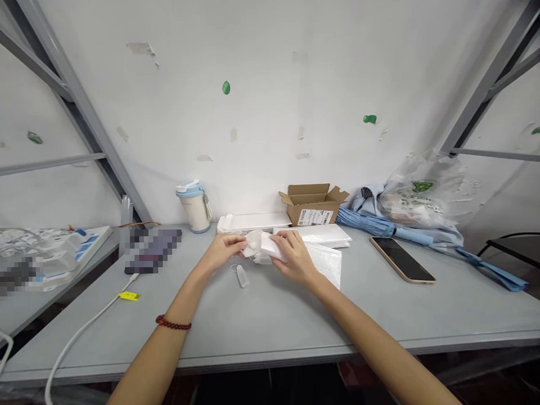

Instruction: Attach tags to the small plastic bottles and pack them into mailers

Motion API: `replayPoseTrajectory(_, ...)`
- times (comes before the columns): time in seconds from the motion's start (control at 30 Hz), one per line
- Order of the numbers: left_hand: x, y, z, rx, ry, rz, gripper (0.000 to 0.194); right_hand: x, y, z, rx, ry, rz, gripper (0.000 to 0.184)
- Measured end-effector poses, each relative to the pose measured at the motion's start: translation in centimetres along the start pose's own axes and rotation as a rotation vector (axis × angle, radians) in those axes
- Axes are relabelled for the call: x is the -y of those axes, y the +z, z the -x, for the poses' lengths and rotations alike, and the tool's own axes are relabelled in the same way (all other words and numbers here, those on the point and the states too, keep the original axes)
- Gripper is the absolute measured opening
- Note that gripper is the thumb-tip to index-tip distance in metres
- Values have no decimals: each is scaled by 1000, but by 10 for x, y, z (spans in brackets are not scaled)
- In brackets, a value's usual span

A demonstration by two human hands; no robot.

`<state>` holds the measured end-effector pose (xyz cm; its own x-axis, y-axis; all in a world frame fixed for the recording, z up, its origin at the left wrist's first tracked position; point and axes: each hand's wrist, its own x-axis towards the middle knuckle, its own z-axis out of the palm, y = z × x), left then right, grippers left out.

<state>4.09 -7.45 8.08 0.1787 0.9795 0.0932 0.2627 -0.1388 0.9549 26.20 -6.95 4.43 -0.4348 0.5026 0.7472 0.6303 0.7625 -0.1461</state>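
Observation:
My left hand [224, 250] is closed, thumb and fingertips pinching a crumpled piece of translucent white plastic [253, 243]. My right hand [297, 259] is wrapped round a small white box [268, 244], whose left end meets the plastic; whether the plastic comes out of the box I cannot tell. On the table just below my hands lies a small translucent white tag-like piece with a thin loop [242, 277]. White bubble-wrap pouches [327, 260] lie behind and beside my right hand, partly covered by it.
Along the wall stand a white-and-blue bottle [196, 211], a long white box [257, 221] and an open cardboard box [316, 211]. To the right lie a phone [400, 260], a blue umbrella [375, 224] and a plastic bag [422, 197]. A cable [84, 327] crosses the left side of the table.

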Motion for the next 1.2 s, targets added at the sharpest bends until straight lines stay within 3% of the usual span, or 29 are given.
replayPoseTrajectory(0.27, 1, 4, 2, 151, -53, 138, 29, 6, -3, -1, -33, -46, -68, 42)
replayPoseTrajectory(0.7, -3, 18, 4, 120, -133, 228, 35, 11, -8, -1, -21, -79, -101, 41)
replayPoseTrajectory(0.83, -5, 20, 5, 115, -143, 226, 37, 15, -7, -1, 42, -66, -62, 44)
replayPoseTrajectory(0.97, -4, 15, 5, 92, -110, 294, 29, 19, -3, -1, 167, 30, 119, 53)
replayPoseTrajectory(1.2, -3, 6, 5, 180, -100, 337, 26, 14, 0, 0, 246, 131, 172, 50)
